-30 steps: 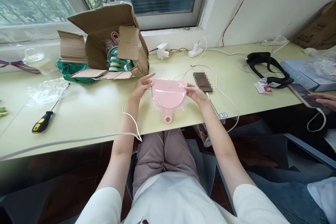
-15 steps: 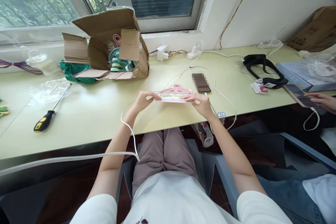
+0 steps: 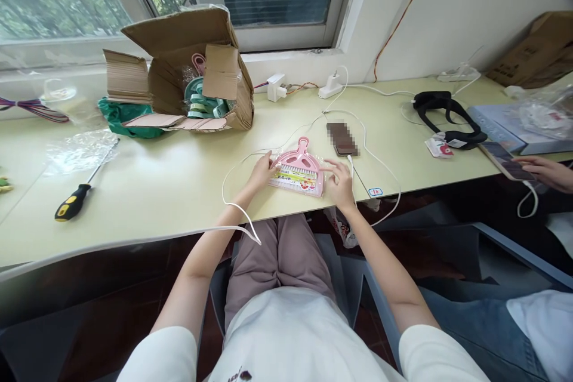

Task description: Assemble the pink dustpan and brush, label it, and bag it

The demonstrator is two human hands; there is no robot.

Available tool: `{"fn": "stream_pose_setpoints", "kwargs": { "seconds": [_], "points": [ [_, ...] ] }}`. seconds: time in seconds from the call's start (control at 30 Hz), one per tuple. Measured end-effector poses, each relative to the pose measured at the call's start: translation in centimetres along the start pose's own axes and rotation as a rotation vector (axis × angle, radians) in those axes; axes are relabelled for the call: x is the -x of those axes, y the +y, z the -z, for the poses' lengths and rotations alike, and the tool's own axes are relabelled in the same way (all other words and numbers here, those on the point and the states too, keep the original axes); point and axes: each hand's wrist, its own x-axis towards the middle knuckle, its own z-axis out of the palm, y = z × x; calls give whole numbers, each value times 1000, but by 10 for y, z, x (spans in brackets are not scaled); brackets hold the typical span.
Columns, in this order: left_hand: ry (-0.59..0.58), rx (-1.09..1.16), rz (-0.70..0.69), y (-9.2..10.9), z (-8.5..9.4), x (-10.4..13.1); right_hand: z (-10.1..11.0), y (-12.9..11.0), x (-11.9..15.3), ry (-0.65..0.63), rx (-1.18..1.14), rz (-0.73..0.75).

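A pink dustpan and brush set in clear wrapping, with a colourful label, lies on the pale table, its handle pointing away from me. My left hand is at its left edge, thumb and fingers closed on the wrapping. At its right edge is my right hand, with the fingers apart and the fingertips at the wrapping's edge. A white cable passes over my left forearm.
An open cardboard box with green items stands at the back left. A screwdriver lies left. A phone, cables and a black headset are to the right. Another person's hand holds a phone at far right.
The pink set has gone from tilted up between my hands to lying flat, label up. My right hand's fingers have opened, and the white cable has shifted right.
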Motion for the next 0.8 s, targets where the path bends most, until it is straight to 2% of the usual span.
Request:
{"fn": "stream_pose_setpoints", "kwargs": {
  "seconds": [0.07,0.17,0.27,0.47,0.53,0.67,0.73,0.8],
  "points": [
    [22,41,67,0,-4,-7,-6,7,-7,93,-56,-184],
    [75,97,105,0,-5,-14,-19,18,-16,25,-220,-398],
    [124,172,148,-1,-6,-20,-32,20,-17,8,-369,-386],
    [97,525,116,-6,-12,-29,-44,10,-19,132,-481,-246],
    [91,624,72,-6,-14,-31,-44,9,-25,127,-549,-291],
    [109,708,0,1,-13,-34,-41,6,-41,-22,-629,-427],
    [107,708,-25,6,-9,-37,-36,4,-50,-51,-625,-428],
    [83,667,-45,8,-3,-41,-27,5,-59,-22,-612,-411]
  ]
}}
